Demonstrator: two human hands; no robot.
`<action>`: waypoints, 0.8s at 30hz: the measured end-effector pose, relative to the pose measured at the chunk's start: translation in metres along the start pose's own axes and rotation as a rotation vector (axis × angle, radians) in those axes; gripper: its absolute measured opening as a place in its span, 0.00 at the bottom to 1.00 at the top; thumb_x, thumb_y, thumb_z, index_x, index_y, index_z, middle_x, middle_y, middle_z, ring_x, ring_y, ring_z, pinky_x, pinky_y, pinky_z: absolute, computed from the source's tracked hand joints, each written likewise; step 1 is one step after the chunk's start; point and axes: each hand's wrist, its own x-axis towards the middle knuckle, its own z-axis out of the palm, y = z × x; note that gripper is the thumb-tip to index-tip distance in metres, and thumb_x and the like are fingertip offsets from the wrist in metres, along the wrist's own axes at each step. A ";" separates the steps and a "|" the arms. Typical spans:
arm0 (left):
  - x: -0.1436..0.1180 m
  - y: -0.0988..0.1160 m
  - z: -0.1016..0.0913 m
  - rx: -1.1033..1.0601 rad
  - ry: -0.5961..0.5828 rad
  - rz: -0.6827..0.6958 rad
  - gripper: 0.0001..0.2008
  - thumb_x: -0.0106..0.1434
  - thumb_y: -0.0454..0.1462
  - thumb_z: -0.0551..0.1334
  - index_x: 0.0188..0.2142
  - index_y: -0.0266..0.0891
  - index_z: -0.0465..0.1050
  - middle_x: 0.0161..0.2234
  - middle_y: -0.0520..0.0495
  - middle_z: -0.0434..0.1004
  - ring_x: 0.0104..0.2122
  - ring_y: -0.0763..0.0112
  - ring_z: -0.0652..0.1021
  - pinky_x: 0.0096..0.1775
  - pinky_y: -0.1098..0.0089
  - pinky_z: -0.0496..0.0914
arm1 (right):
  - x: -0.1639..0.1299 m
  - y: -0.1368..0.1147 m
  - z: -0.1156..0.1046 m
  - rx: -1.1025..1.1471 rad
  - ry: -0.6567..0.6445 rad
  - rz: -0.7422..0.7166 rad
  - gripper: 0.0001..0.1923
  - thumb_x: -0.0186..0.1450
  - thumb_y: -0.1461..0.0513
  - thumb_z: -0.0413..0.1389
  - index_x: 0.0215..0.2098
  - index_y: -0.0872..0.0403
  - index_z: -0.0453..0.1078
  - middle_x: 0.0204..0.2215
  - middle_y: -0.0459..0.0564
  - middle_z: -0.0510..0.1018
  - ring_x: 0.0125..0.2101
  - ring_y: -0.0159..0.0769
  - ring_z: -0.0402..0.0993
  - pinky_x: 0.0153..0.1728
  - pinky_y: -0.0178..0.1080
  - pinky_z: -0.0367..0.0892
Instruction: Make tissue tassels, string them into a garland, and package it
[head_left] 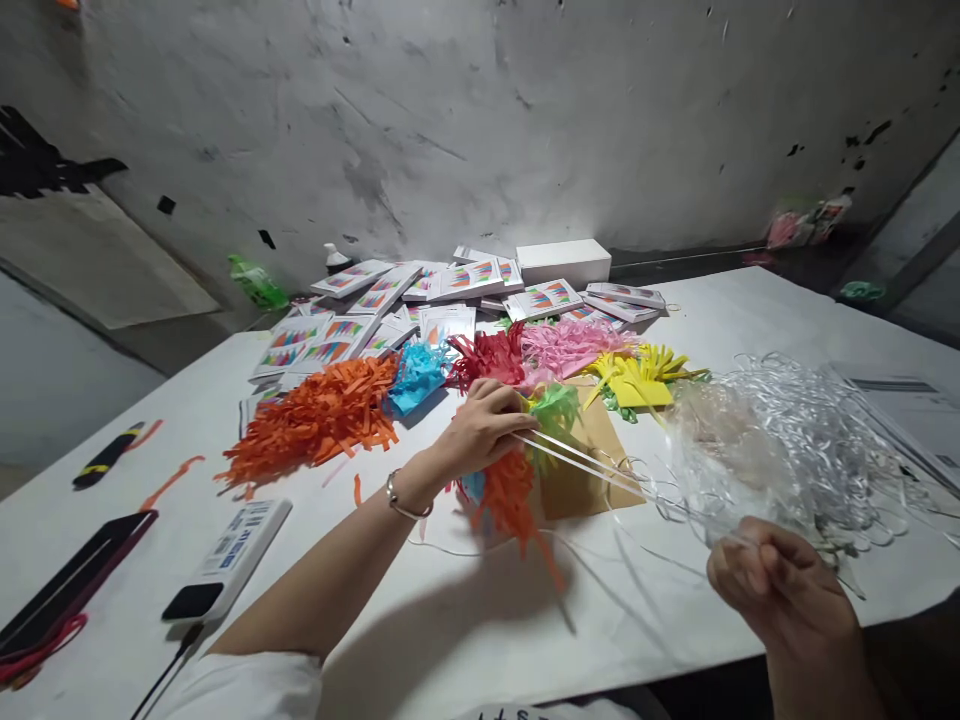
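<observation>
My left hand (491,428) is closed above the middle of the table, gripping fringed tissue-paper tassels. Orange fringe (511,497) hangs below the fingers, and green fringe (556,405) shows just beyond them. From this hand a white ribbon (589,463) runs in taut strands to my right hand (784,580), which pinches it at the lower right. How the ribbon passes around the tassels is hidden by my left fingers. A brown paper sheet (589,480) lies under the strands. Beside my right hand is a tangled heap of shiny white ribbon (799,440) with clear plastic.
Orange (322,415), blue (416,378), red (491,358), pink (570,345) and yellow (641,380) fringed paper lies across the table. Behind are several printed boxes (465,280) and a white box (564,262). A power bank (229,560), phone (75,575) and cutter (109,455) lie left.
</observation>
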 end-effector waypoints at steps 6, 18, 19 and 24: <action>-0.010 0.011 -0.037 0.119 0.097 0.049 0.10 0.72 0.39 0.59 0.38 0.46 0.80 0.32 0.49 0.71 0.35 0.66 0.66 0.45 0.60 0.60 | 0.025 -0.007 -0.017 -0.115 0.106 -0.074 0.19 0.67 0.54 0.60 0.22 0.54 0.66 0.18 0.39 0.51 0.18 0.25 0.48 0.20 0.35 0.43; -0.038 0.025 -0.026 -0.109 0.012 -0.192 0.10 0.71 0.41 0.58 0.36 0.45 0.78 0.40 0.45 0.78 0.47 0.60 0.72 0.56 0.52 0.61 | 0.053 -0.029 -0.013 -0.376 0.259 -0.118 0.16 0.60 0.50 0.67 0.25 0.51 0.74 0.17 0.42 0.55 0.17 0.27 0.48 0.21 0.41 0.39; -0.038 0.018 -0.030 -0.236 -0.079 -0.214 0.14 0.72 0.43 0.56 0.35 0.42 0.77 0.39 0.45 0.78 0.44 0.61 0.74 0.54 0.54 0.65 | 0.054 -0.031 -0.019 -0.401 0.243 -0.127 0.16 0.60 0.50 0.67 0.24 0.52 0.74 0.17 0.43 0.56 0.17 0.27 0.49 0.21 0.41 0.40; -0.051 -0.024 -0.052 -0.351 -0.174 -0.327 0.29 0.75 0.50 0.44 0.25 0.38 0.66 0.21 0.51 0.70 0.22 0.73 0.71 0.28 0.72 0.68 | 0.068 -0.059 -0.072 -0.815 0.125 0.028 0.21 0.59 0.44 0.65 0.27 0.54 0.79 0.20 0.52 0.70 0.19 0.30 0.60 0.22 0.42 0.48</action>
